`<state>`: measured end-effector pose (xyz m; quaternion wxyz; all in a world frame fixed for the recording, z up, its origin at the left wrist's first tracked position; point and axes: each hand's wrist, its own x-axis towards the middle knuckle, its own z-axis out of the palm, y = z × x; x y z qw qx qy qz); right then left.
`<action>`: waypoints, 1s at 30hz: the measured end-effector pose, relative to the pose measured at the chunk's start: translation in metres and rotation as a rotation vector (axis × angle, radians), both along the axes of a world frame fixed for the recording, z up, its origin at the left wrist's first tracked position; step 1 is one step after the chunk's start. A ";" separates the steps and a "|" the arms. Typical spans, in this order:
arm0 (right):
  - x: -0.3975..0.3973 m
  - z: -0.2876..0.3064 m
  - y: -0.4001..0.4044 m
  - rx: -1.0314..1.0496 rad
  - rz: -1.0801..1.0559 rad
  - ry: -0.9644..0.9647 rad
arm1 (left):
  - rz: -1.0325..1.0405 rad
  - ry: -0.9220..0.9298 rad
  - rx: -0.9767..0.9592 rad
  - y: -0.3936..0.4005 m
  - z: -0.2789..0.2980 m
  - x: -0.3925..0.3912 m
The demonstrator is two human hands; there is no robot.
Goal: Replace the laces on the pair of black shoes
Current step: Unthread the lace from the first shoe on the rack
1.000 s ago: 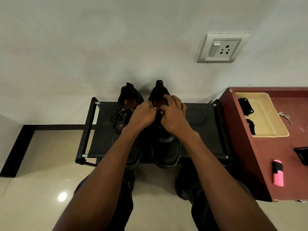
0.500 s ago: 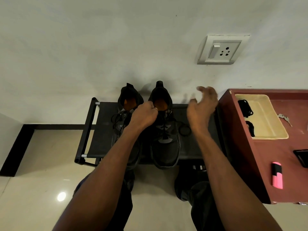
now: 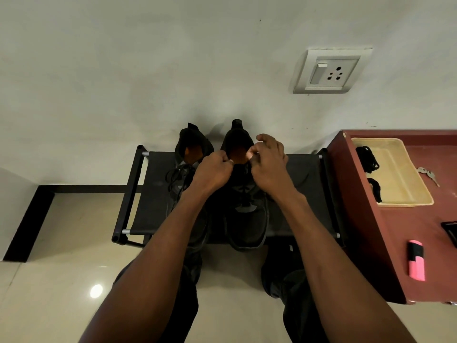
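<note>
Two black shoes stand side by side on a low black rack (image 3: 304, 184), heels toward the wall. The right shoe (image 3: 247, 219) lies between my hands. My left hand (image 3: 212, 170) is closed at the top eyelets of that shoe, pinching its black lace. My right hand (image 3: 270, 167) is back at the same spot, its fingertips pinched on the lace by the shoe's opening. The left shoe (image 3: 191, 149) has loose black lace (image 3: 173, 177) spilling from its front, and my left forearm covers its toe.
A reddish table (image 3: 408, 219) stands right of the rack, holding a beige tray (image 3: 405, 179) with two bundles of black laces (image 3: 368, 159), keys (image 3: 427, 174), a pink-and-black highlighter (image 3: 416, 263) and a dark object at the frame edge. A wall socket (image 3: 329, 70) is above. Tiled floor lies left.
My right hand swung out to the right with fingers spread, then came back to the right shoe's top eyelets and pinched the lace. My left hand stayed in place.
</note>
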<state>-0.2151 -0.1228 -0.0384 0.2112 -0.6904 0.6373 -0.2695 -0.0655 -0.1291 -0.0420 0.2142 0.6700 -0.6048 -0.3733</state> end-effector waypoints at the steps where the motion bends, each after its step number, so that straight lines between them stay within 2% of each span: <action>1: -0.002 0.000 0.000 0.022 0.034 -0.001 | -0.001 0.010 0.002 0.000 0.000 0.000; 5: 0.006 -0.009 0.006 0.056 0.137 0.117 | -0.001 0.014 0.001 0.001 0.000 0.000; 8: 0.005 -0.006 0.004 -0.074 0.047 0.015 | 0.003 0.015 0.007 0.001 0.001 0.000; 10: -0.005 0.005 -0.001 -0.177 -0.205 -0.252 | 0.003 0.009 0.012 0.002 0.001 0.001; 12: -0.026 0.017 -0.007 -0.247 -0.591 -0.573 | 0.003 0.000 0.015 0.003 0.001 0.001; 13: -0.038 0.019 -0.010 -0.232 -0.758 -0.627 | 0.004 -0.002 0.015 0.003 0.000 0.001; 15: -0.055 0.019 -0.012 -0.038 -0.932 -0.404 | 0.007 -0.002 0.011 0.004 0.000 0.001; 16: -0.057 0.016 -0.011 0.045 -0.912 -0.270 | 0.007 0.003 0.009 0.004 0.000 0.001; 17: -0.054 0.013 -0.010 0.067 -0.830 -0.222 | 0.009 0.011 0.007 0.004 0.000 0.001; 19: -0.033 0.009 -0.005 0.071 -0.586 -0.305 | 0.023 0.018 -0.006 0.005 -0.001 -0.001; 22: 0.002 0.006 0.003 0.192 -0.357 -0.238 | 0.109 -0.058 -0.090 0.009 0.001 -0.008; 26: 0.014 0.002 0.003 0.182 -0.318 -0.112 | 0.170 -0.158 -0.173 0.010 0.003 -0.013; 30: -0.001 0.008 -0.003 0.197 -0.334 -0.159 | 0.129 -0.130 -0.166 0.007 0.004 -0.007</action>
